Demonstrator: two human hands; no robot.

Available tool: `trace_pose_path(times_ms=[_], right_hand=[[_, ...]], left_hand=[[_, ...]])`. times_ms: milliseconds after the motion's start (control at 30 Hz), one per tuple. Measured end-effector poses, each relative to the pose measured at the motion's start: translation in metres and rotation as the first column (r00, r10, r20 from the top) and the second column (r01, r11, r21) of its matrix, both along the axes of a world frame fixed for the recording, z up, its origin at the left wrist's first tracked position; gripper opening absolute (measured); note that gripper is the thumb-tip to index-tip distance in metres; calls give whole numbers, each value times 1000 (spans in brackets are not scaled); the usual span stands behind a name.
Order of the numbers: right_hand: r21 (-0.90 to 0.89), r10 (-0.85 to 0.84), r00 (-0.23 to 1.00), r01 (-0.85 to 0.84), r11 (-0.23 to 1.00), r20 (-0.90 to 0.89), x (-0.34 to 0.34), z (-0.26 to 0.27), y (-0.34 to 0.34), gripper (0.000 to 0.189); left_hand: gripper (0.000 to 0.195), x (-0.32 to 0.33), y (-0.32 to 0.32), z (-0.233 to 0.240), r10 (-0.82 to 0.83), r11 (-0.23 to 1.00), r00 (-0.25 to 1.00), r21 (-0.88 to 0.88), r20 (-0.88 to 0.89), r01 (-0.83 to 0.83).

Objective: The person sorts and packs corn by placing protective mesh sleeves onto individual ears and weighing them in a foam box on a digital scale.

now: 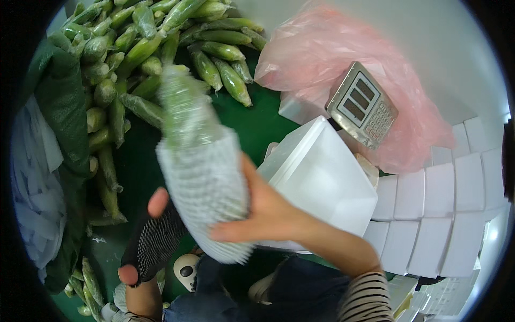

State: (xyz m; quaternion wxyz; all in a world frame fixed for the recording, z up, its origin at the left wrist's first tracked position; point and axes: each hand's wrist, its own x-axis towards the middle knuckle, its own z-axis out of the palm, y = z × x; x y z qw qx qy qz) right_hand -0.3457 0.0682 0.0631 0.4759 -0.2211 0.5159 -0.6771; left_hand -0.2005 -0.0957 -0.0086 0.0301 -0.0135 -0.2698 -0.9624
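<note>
My right hand (261, 213) grips a bundle of green corn (185, 104) in clear plastic film, its lower part inside a white ribbed foam sleeve (205, 193). The bundle is motion-blurred and tilts, corn end up in the picture. Just left of the sleeve is my left hand (157, 241), in a dark dotted glove with bare fingertips. Part of it is hidden behind the sleeve, so contact cannot be told. Beyond both hands lies a large pile of corn in husks (141, 52), many in clear film, on a green surface (257, 116).
A white box (326, 181) sits right of the bundle, beside a digital scale (362, 104) and pink plastic bags (322, 44). White boxes (438, 193) are stacked at right. Green fabric (64, 108) and white sheets (38, 185) edge the left. More corn (90, 287) lies lower left.
</note>
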Motion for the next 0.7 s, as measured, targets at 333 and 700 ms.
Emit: trace_pose_path(times_ms=[333,700], right_hand=[[755,24,983,123,644,-180,-63,32,208,104],[868,588,670,184,462,-454,-77,-112,218,96]], left_hand=[[97,41,-21,-54,185,938,953,-333,240,-99],[72,65,-25,-58,258,918,959,-340,117,-206]])
